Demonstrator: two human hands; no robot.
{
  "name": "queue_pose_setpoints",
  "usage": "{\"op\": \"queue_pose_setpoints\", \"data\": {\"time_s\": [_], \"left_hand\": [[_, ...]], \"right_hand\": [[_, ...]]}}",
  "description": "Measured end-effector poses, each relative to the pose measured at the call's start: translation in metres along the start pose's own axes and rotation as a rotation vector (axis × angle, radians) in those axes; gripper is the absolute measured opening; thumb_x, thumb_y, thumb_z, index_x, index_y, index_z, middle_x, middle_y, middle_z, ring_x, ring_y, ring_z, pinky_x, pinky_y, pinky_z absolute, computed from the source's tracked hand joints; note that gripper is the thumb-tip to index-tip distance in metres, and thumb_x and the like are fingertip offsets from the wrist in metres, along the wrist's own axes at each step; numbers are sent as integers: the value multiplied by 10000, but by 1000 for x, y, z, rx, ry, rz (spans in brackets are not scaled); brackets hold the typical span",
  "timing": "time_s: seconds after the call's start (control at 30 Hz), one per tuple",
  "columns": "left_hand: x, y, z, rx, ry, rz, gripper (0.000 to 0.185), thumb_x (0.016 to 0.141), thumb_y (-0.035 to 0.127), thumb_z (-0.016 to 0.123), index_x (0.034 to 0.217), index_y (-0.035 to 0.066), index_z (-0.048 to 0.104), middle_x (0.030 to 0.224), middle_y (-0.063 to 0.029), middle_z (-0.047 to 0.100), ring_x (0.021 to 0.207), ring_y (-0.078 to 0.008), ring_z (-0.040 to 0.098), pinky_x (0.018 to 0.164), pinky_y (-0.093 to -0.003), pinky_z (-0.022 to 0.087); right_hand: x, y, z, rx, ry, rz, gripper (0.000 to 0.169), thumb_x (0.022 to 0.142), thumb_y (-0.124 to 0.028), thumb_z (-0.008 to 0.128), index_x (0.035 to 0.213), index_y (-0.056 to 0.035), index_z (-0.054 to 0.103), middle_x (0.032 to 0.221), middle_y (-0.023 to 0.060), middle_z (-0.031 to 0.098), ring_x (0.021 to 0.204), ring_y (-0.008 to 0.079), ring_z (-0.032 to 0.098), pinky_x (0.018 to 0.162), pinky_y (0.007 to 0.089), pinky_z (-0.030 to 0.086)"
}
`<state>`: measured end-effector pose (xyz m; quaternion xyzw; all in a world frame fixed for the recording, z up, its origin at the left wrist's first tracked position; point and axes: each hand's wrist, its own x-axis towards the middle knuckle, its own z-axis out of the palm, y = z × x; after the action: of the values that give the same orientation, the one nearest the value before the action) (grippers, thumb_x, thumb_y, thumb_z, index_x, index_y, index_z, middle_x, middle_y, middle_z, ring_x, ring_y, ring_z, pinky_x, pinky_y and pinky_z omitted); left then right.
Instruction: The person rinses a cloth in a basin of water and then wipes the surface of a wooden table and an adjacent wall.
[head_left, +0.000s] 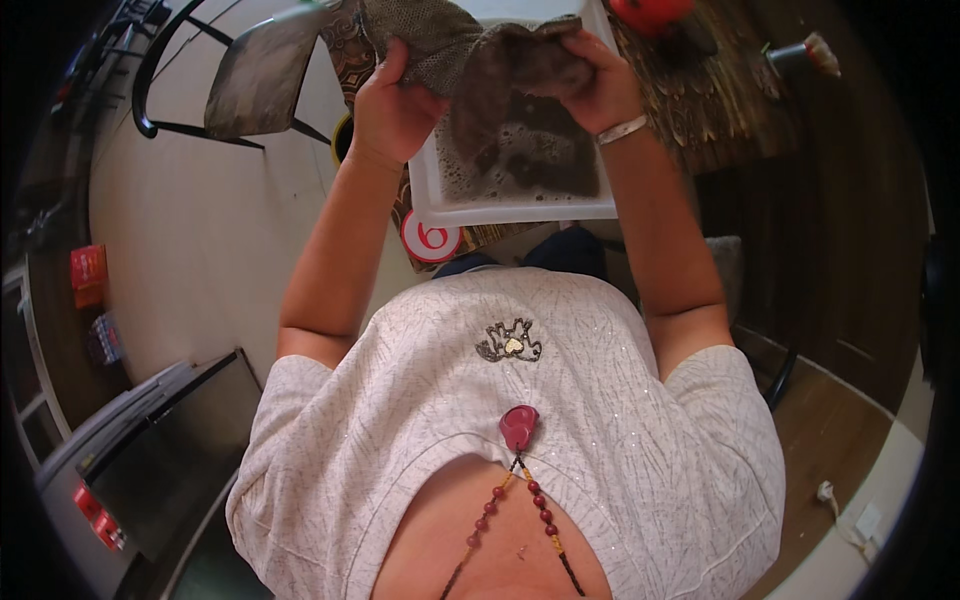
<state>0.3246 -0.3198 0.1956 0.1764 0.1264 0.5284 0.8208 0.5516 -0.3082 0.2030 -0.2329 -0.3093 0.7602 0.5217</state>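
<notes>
A wet, brownish-grey cloth item (442, 45) with a mesh-textured part is stretched between my two hands at the top of the view. My left hand (397, 105) grips its left side, thumb on top. The other end is pinched in my right hand (604, 86), which has a pale bracelet at the wrist. A darker fold hangs down in the middle, over a white plastic tub (517, 214). Murky brown water (517, 154) with suds and bubbles fills the tub; whether the fold touches it I cannot tell. The cloth's upper edge runs out of view.
The tub stands on a patterned brown table (720, 120). A round red-and-white disc (432, 235) bearing a numeral lies at its near left corner. A red object (652, 11) and a blurred brush-like object (810, 56) are at right. A black-framed chair (259, 75) stands left.
</notes>
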Motion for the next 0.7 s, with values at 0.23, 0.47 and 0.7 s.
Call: {"op": "queue_pose_setpoints", "data": {"time_s": [0.23,0.47,0.7], "left_hand": [[9,-29,36,114,-18,3,415,902,313,361,1244,79,355,1253,-61,419,1149,-247,402,951,-403,324],[70,-111,114,470,27,-82,343,835,213,543,1092,-8,491,1024,-84,560,928,-179,542,808,-303,437],[128,-235,174,998,-339,-329,390,771,178,634,1100,11,509,980,-58,584,885,-147,552,776,-268,445]], "right_hand": [[4,5,-19,-73,-171,142,548,802,-147,560,1279,-71,301,1108,80,500,988,186,506,856,333,404],[-50,-70,-95,220,-493,73,723,804,-524,438,1287,-11,272,1284,130,368,1169,254,377,962,400,323],[-166,-113,-183,424,48,-210,733,806,-571,375,1281,-20,290,1280,169,357,1154,285,388,940,423,358]]}}
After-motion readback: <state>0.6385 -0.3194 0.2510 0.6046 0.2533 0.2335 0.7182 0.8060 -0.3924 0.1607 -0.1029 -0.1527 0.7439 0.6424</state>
